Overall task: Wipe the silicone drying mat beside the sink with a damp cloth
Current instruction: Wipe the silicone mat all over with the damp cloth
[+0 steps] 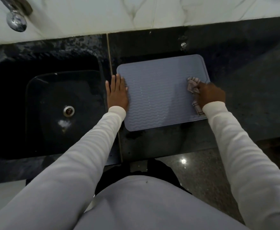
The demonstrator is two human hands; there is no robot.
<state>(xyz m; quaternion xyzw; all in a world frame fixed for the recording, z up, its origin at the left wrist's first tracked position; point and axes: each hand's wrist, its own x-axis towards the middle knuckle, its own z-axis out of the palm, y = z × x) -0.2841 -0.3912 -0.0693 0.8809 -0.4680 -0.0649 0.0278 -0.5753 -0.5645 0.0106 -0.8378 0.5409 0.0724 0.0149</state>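
My right grip (209, 95) is closed around a bunched pinkish cloth (194, 86), pressing it onto the right edge of the grey silicone mat (159, 93). A checked tail of the cloth trails out beneath my wrist, lying on the mat's near right corner. My left grip (117, 94) lies open and flat, fingers spread, palm down across the mat's left edge. The mat, ribbed with wavy lines, sits flat on the dark worktop (244, 80), just beside the black sink (44, 105). A chrome tap (16, 20) shows at the upper left.
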